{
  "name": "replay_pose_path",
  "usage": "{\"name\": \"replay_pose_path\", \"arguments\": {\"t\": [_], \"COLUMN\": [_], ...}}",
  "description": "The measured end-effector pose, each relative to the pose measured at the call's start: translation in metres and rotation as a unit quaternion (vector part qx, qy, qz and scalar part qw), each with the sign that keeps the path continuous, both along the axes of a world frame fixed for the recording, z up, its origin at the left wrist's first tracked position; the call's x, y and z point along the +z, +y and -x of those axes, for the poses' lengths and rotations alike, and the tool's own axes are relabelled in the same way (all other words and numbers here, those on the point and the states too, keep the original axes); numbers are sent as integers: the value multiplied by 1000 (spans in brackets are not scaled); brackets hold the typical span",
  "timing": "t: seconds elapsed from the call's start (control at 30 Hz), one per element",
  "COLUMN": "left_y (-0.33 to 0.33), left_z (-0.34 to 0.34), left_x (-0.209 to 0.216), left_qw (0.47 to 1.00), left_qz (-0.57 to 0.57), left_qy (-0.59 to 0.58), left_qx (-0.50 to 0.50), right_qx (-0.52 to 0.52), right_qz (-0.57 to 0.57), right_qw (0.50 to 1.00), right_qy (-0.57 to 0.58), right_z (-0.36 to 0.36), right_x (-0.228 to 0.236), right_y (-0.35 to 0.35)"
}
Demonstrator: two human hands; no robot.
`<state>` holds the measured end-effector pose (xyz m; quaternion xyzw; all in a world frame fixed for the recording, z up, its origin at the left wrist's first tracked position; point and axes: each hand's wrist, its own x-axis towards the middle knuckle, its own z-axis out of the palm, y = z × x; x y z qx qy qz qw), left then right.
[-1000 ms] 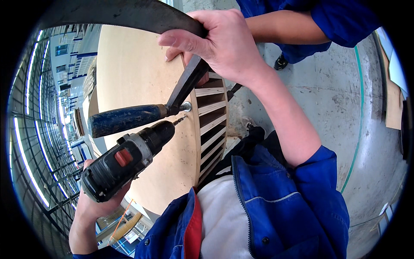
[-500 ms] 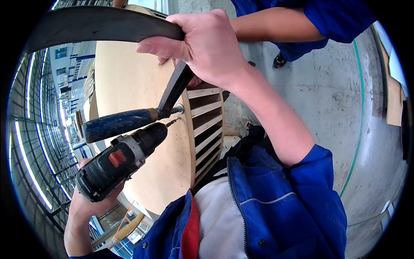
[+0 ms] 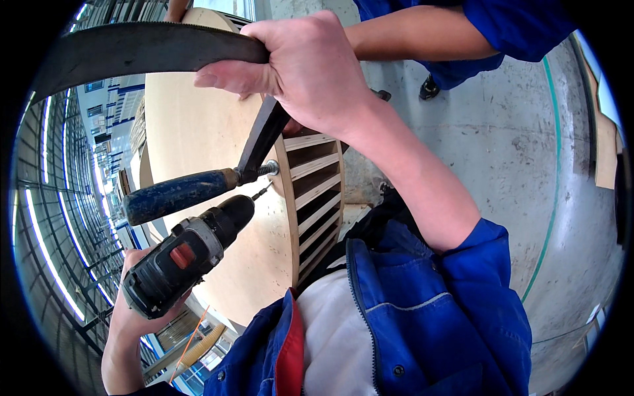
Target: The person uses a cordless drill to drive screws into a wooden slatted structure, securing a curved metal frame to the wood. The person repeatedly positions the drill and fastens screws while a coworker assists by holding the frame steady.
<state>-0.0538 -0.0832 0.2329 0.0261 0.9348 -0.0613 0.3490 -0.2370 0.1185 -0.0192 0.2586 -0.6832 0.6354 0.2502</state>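
Note:
My left hand point(image 3: 135, 317) is wrapped round the grip of a black cordless drill point(image 3: 181, 257) with a red patch. Its thin bit points at the face of a pale round plywood panel point(image 3: 198, 119), close to the panel's slatted edge; whether the tip touches cannot be told. My right hand point(image 3: 317, 72) is closed on the dark toothed bar of a clamp point(image 3: 152, 47), thumb lying along the bar. The clamp's worn blue wooden handle point(image 3: 178, 196) sits just above the drill, and its screw point(image 3: 267, 169) presses near the panel's edge.
Plywood slats point(image 3: 317, 188) with dark gaps line the panel's side. A co-worker's forearm point(image 3: 422, 33) reaches in behind my right hand, its hand hidden. A green line point(image 3: 553, 178) crosses the grey floor point(image 3: 489, 185); sheets point(image 3: 604, 152) stand at the far right.
The drill has drawn back slightly, down from the panel's edge. My right hand and the clamp have shifted a little left in view.

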Motion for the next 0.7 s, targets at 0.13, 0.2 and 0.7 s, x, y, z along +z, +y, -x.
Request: {"name": "replay_pose_path", "arguments": {"t": [0.13, 0.2, 0.7], "left_y": [2, -2, -17], "left_z": [-5, -9, -60], "left_x": [-2, -7, -46], "left_qw": [998, 998, 978], "left_qz": [16, 10, -110], "left_qy": [20, 42, 121], "left_qx": [-48, -37, 132], "right_qx": [13, -3, 13], "right_qz": [58, 52, 25], "right_qw": [998, 998, 1000], "right_qy": [-29, -17, -12], "right_z": [4, 4, -94], "right_x": [1, 0, -21], "right_y": [-5, -6, 19]}}
